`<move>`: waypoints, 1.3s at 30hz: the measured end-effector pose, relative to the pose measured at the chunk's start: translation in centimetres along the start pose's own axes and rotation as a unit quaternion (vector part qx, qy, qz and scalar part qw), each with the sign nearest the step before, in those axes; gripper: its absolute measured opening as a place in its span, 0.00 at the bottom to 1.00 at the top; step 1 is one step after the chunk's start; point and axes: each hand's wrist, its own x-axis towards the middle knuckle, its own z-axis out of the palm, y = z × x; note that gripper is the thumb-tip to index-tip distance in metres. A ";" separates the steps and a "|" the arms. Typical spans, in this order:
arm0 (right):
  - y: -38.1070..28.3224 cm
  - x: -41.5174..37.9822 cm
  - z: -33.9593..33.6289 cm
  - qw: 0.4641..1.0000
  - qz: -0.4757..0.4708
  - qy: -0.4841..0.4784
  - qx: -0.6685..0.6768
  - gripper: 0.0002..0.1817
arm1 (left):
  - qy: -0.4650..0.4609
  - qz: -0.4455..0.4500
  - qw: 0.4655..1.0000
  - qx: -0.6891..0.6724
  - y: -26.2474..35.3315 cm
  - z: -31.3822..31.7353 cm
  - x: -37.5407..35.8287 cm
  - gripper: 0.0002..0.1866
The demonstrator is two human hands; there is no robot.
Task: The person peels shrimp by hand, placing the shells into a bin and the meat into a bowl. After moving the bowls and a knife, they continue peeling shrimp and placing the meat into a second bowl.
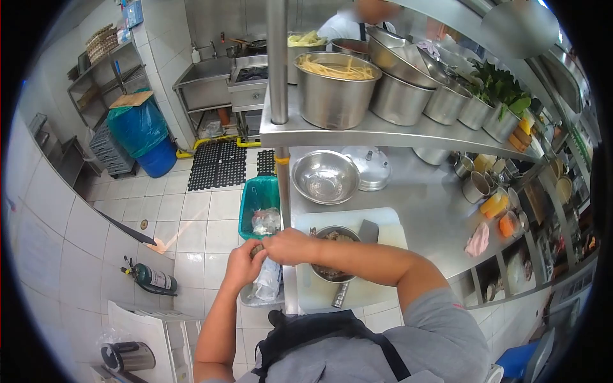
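Note:
My left hand and my right hand meet just left of the counter's edge, above the bins. The fingers of both are closed round something small and brownish, too hidden to name. Below and behind them is a green-lined bin with clear plastic inside. Under my right forearm, a metal pan holding brown pieces rests on a white cutting board. A cleaver's grey blade lies beside the pan on the board.
A steel bowl and a metal lid stand behind the board. Above runs a shelf with several steel pots and leafy greens. A pink cloth lies at the right. Another person stands beyond the shelf.

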 end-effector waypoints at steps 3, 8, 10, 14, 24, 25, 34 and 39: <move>-1.1 3.3 1.0 1.000 -0.017 0.005 -0.024 0.15 | -0.014 -0.014 0.999 0.039 -1.5 -2.5 -0.3 0.13; -1.4 7.6 3.4 0.994 -0.050 0.013 -0.096 0.16 | -0.025 0.000 0.989 0.144 -4.7 -4.3 0.1 0.11; -1.6 8.7 4.1 0.987 -0.066 -0.009 -0.150 0.15 | -0.024 0.039 0.978 0.205 -6.1 -4.5 0.4 0.09; -0.6 10.1 5.0 0.974 -0.033 -0.137 -0.178 0.10 | -0.013 0.108 0.960 0.258 -5.8 -6.0 0.9 0.10; 1.5 11.1 2.6 0.976 0.173 -0.118 0.059 0.23 | -0.014 -0.116 0.976 -0.185 -6.7 -10.7 1.4 0.14; 2.2 11.0 3.0 0.975 0.166 -0.079 0.122 0.27 | -0.018 -0.143 0.949 -0.282 -6.8 -10.8 1.3 0.14; 3.4 -0.3 -2.4 0.913 0.154 0.009 0.378 0.25 | -0.006 -0.167 0.919 -0.357 -6.3 -6.8 2.1 0.13; 6.0 -10.6 -5.7 0.895 0.261 0.111 0.343 0.23 | -0.075 -0.158 0.922 -0.345 -1.5 -1.4 4.1 0.12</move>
